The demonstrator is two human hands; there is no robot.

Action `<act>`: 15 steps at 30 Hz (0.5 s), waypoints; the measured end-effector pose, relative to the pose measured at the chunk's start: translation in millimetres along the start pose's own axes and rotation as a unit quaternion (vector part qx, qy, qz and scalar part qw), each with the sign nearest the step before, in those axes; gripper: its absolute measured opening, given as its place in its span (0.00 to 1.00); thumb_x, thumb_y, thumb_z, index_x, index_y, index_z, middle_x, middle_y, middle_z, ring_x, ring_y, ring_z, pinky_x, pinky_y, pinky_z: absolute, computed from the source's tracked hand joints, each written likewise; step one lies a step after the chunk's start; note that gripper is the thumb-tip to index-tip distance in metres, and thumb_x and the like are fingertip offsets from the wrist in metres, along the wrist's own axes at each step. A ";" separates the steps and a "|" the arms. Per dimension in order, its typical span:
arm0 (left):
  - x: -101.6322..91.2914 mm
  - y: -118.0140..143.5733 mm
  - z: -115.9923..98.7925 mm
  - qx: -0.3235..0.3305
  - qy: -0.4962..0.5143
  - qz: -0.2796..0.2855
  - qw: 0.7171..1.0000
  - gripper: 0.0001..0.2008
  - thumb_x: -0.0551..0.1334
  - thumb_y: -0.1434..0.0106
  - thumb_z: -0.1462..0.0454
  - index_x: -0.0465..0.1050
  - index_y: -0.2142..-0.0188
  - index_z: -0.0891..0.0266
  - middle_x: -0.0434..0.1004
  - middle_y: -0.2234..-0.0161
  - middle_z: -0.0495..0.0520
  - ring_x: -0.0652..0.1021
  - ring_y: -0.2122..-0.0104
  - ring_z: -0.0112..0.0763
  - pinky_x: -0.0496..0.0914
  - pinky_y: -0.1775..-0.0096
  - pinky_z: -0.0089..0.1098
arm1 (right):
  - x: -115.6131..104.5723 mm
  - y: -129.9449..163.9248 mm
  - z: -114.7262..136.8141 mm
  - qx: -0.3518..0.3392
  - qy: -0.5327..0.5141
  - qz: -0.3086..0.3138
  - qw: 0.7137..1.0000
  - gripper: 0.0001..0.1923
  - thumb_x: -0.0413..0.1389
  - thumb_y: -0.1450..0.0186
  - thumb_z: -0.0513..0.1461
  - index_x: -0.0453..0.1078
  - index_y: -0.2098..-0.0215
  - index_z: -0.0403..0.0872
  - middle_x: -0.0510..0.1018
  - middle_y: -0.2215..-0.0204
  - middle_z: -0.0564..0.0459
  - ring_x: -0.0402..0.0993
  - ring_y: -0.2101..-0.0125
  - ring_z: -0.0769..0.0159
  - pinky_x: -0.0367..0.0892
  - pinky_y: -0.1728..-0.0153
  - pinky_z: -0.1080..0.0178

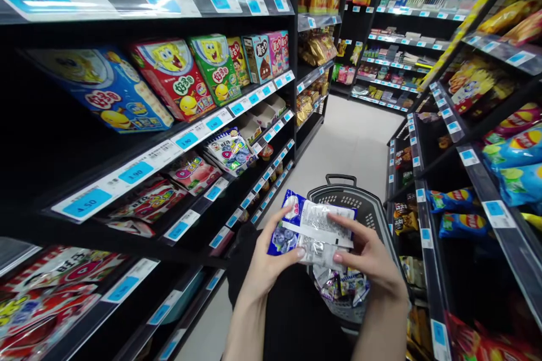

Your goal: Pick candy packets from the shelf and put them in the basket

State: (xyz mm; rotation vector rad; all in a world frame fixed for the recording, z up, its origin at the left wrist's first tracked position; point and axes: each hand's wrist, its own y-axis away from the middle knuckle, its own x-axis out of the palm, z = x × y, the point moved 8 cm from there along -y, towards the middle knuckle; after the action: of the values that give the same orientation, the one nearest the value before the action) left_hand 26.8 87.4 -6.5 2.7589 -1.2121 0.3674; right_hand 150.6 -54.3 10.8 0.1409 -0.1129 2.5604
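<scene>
Both my hands hold a blue and white snack packet with blueberries printed on it, its back label turned up toward me. My left hand grips its left edge with thumb on top. My right hand pinches its right side with fingers spread over the label. Right beneath the packet stands a grey shopping basket with a black handle, and several small sweets packets lie in its bottom.
I stand in a narrow shop aisle. Black shelves on the left carry cartoon snack boxes and sweets bags with blue price tags. Shelves on the right hold crisp bags. Pale floor runs ahead to more shelving at the back.
</scene>
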 end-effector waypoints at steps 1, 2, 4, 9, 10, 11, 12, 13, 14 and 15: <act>1.5 0.4 3.8 -0.022 0.025 0.029 0.999 0.30 0.73 0.56 0.64 0.73 0.51 0.56 0.77 0.54 0.55 0.77 0.57 0.42 0.71 0.58 0.31 | -2.3 2.8 1.3 -0.003 0.009 -0.006 1.000 0.26 0.67 0.48 0.39 0.73 0.50 0.54 0.76 0.52 0.49 0.71 0.52 0.55 0.65 0.51 0.55; 2.8 0.8 6.5 -0.040 0.054 0.049 0.996 0.26 0.73 0.57 0.63 0.75 0.56 0.59 0.79 0.61 0.55 0.78 0.63 0.40 0.72 0.62 0.30 | -5.4 5.0 3.1 -0.009 0.022 -0.020 1.000 0.23 0.66 0.46 0.39 0.74 0.52 0.54 0.77 0.53 0.49 0.72 0.54 0.55 0.67 0.53 0.57; 3.2 0.7 7.9 -0.055 0.098 0.056 0.992 0.19 0.73 0.57 0.62 0.78 0.64 0.62 0.78 0.70 0.53 0.77 0.71 0.34 0.70 0.69 0.28 | -10.8 7.8 7.7 -0.029 0.050 -0.047 0.997 0.18 0.65 0.45 0.40 0.76 0.55 0.53 0.78 0.56 0.49 0.74 0.57 0.56 0.68 0.57 0.59; 5.2 -1.5 5.0 -0.061 0.084 0.025 0.994 0.18 0.73 0.61 0.69 0.78 0.66 0.62 0.78 0.71 0.51 0.75 0.72 0.28 0.68 0.70 0.23 | -18.7 7.1 12.0 -0.070 0.074 -0.080 0.992 0.14 0.64 0.43 0.40 0.77 0.58 0.56 0.80 0.61 0.51 0.75 0.61 0.59 0.69 0.61 0.60; 6.1 -1.5 4.8 -0.063 0.082 0.024 0.994 0.19 0.74 0.62 0.70 0.79 0.66 0.61 0.79 0.71 0.51 0.75 0.72 0.28 0.68 0.69 0.23 | -19.5 6.9 11.7 -0.072 0.084 -0.082 0.990 0.14 0.64 0.43 0.40 0.77 0.58 0.57 0.81 0.62 0.52 0.75 0.62 0.59 0.69 0.61 0.61; 6.4 -1.3 5.2 -0.068 0.080 0.023 0.994 0.20 0.74 0.62 0.70 0.79 0.66 0.62 0.79 0.71 0.51 0.75 0.72 0.28 0.68 0.69 0.24 | -19.9 6.9 11.6 -0.074 0.097 -0.082 0.989 0.14 0.65 0.43 0.40 0.77 0.59 0.58 0.81 0.63 0.52 0.76 0.63 0.60 0.69 0.62 0.61; 6.2 -0.9 6.1 -0.074 0.078 0.019 0.994 0.19 0.74 0.63 0.71 0.79 0.67 0.62 0.79 0.72 0.51 0.75 0.73 0.29 0.69 0.70 0.24 | -20.3 7.2 11.6 -0.077 0.109 -0.083 0.988 0.13 0.65 0.44 0.40 0.78 0.59 0.59 0.82 0.64 0.53 0.76 0.64 0.60 0.69 0.63 0.61; 5.5 -0.4 7.5 -0.082 0.075 0.014 0.994 0.19 0.74 0.64 0.71 0.80 0.69 0.62 0.79 0.73 0.51 0.75 0.73 0.30 0.69 0.70 0.25 | -20.8 7.8 12.0 -0.081 0.118 -0.086 0.986 0.12 0.65 0.44 0.41 0.78 0.61 0.59 0.82 0.66 0.53 0.76 0.65 0.61 0.69 0.64 0.62; 4.4 0.0 9.0 -0.088 0.070 0.008 0.994 0.18 0.74 0.65 0.71 0.80 0.70 0.63 0.80 0.73 0.51 0.76 0.73 0.31 0.69 0.71 0.26 | -21.3 8.2 12.3 -0.084 0.125 -0.089 0.985 0.11 0.66 0.44 0.41 0.78 0.62 0.59 0.82 0.67 0.53 0.76 0.67 0.61 0.69 0.66 0.62; 3.1 0.4 10.3 -0.091 0.062 0.001 0.994 0.17 0.74 0.65 0.71 0.81 0.71 0.63 0.80 0.73 0.52 0.76 0.73 0.32 0.69 0.71 0.26 | -21.6 8.5 12.7 -0.086 0.128 -0.093 0.984 0.09 0.66 0.45 0.41 0.79 0.64 0.58 0.83 0.69 0.53 0.76 0.69 0.61 0.69 0.67 0.62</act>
State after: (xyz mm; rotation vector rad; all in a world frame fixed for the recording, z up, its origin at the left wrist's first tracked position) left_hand 30.4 83.0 -15.5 2.5403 -1.1569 0.4015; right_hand 165.0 -74.4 20.2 -0.2324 -0.2114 2.3466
